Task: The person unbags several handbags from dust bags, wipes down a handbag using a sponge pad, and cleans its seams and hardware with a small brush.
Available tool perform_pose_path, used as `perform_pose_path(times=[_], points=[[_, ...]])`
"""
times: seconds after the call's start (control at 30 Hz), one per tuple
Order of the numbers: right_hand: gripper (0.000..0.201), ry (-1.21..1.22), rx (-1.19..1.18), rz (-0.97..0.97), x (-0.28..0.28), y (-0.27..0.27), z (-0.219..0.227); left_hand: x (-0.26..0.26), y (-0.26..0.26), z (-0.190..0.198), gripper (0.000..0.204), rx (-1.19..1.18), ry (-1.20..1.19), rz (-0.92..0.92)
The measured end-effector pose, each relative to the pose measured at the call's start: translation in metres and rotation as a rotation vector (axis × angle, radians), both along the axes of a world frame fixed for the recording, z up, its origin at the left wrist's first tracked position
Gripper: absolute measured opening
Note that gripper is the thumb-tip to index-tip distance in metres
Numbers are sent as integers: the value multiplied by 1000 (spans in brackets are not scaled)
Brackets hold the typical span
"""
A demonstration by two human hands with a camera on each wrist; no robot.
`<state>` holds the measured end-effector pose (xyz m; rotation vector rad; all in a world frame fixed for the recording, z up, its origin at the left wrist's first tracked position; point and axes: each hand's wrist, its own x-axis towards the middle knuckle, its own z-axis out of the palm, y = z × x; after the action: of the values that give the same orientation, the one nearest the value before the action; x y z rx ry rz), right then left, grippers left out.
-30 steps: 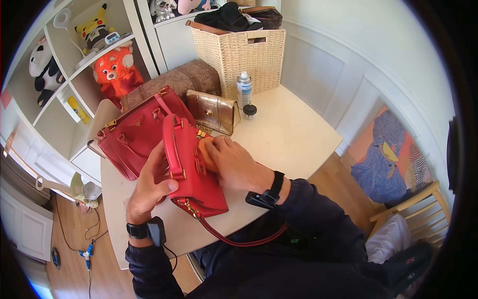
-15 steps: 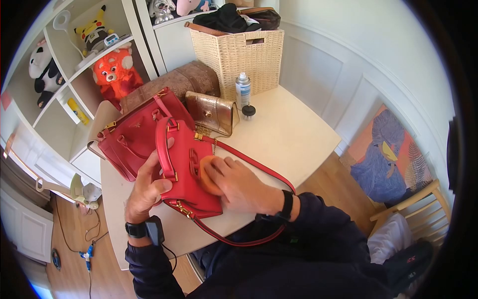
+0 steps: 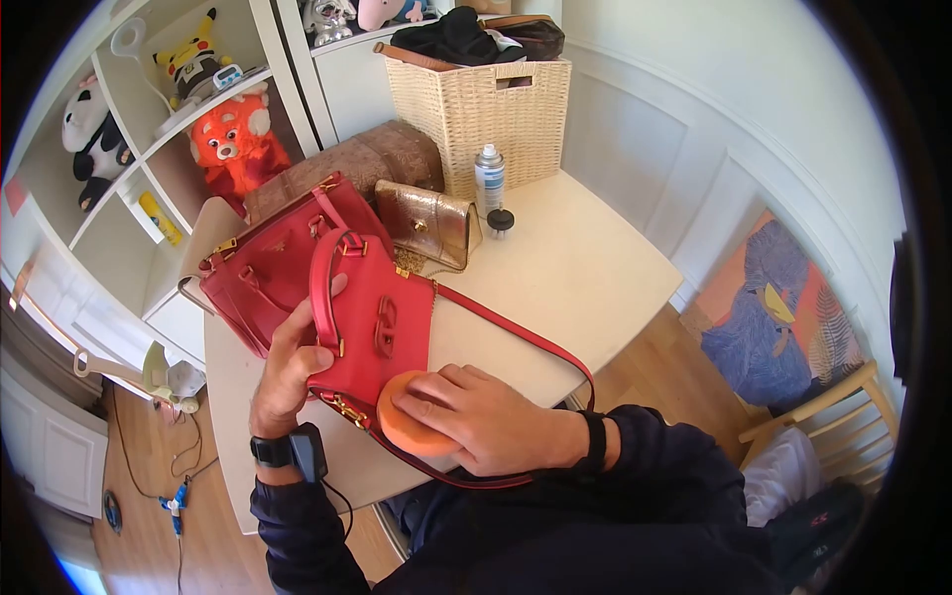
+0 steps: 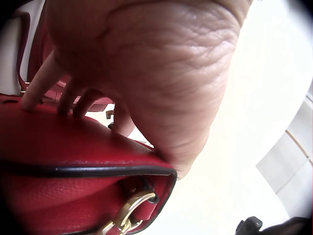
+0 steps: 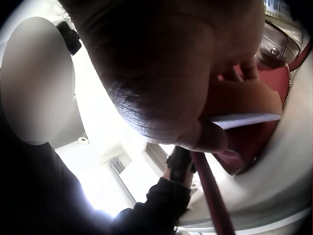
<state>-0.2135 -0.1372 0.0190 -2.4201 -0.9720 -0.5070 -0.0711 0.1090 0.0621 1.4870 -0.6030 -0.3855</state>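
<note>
A small red handbag (image 3: 397,297) with a top handle and a buckle-like emblem on its flap leans back on the table. My left hand (image 3: 283,382) holds it beside the handle, thumb at its near edge; in the left wrist view the spread fingers (image 4: 41,90) press on the red leather. My right hand (image 3: 496,421) grips a round orange sponge (image 3: 409,436) at the bag's lower front corner. From the right wrist, the sponge's white underside (image 5: 244,120) shows, with the thumb at its edge. A red strap (image 3: 516,332) loops off the bag toward me.
Behind stand a larger red handbag (image 3: 268,253), a gold clutch (image 3: 426,223), a brown bag (image 3: 352,164) and a wicker basket (image 3: 476,119). A spray can (image 3: 489,178) and its black cap (image 3: 501,220) are at the back of the table (image 3: 595,258).
My right hand has drawn the orange sponge down across the flap toward me, to the lower corner. The bag has tipped further back, and the emblem has come into full view.
</note>
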Motion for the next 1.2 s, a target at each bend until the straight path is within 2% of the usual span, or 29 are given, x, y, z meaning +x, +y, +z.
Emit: perform_pose_path(times=[0.07,0.13,0.33,0.57,0.63,0.73,0.77,0.83,0.97,1.07,1.13,1.2], points=[[66,-37,-28,-11,6,-1,-8,5,2,-5,104,8,-48,11],[62,-167,-172,-169,14,-1,-18,0,0,0,101,1,-38,21],[62,-248,-183,-352,56,-14,-33,-1,-1,0,94,-40,-28,23],[58,-196,-289,-458,96,-19,-27,-1,-1,0,89,-64,-33,25],[65,-136,-342,-503,104,-15,-25,-1,-2,1,89,-64,-38,26],[60,-202,-396,-535,113,-7,-32,-3,-3,2,88,-70,-36,27],[60,-204,-399,-534,111,-4,-34,-3,-3,3,88,-75,-33,28],[44,-327,-403,-507,100,5,-41,-3,-4,3,87,-77,-40,40],[44,-298,-420,-467,55,34,-39,3,-2,-2,87,-60,-71,21],[56,-263,-435,-403,11,53,-21,4,0,-3,87,-84,-24,5],[59,-183,-412,-222,-8,60,-14,7,4,-4,87,-73,-35,1],[60,-188,-347,-134,-12,56,-13,9,7,-4,87,-63,-45,3]])
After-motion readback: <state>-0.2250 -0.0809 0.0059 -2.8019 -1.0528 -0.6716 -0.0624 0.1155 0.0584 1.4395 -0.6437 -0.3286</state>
